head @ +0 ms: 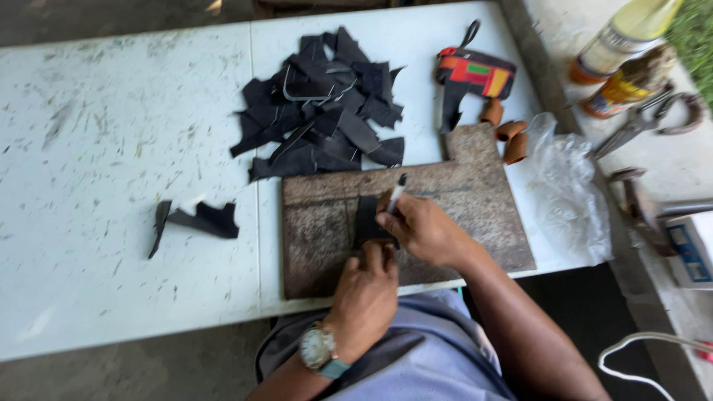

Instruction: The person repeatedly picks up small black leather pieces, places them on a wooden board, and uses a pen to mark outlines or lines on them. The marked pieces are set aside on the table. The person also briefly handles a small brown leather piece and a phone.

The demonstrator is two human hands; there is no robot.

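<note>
Small black leather piece [366,220] lies flat on the worn brown cutting board [475,194] at the near edge of the white worktop [111,148]. Long axis runs near-to-far, slightly tilted; far end points twd the scrap pile.

Left hand [366,297], w/ wristwatch, sits just nearer than the piece, fingertips pressing its near end. Right hand [423,226] is at the piece's right side, fingers closed round a thin pen-like tool [396,193]; its lower end is at the piece's right edge, dark upper end slanting up and away. Hands close together, nearly touching.

Heap of black offcuts [319,104] lies beyond the board.
</note>
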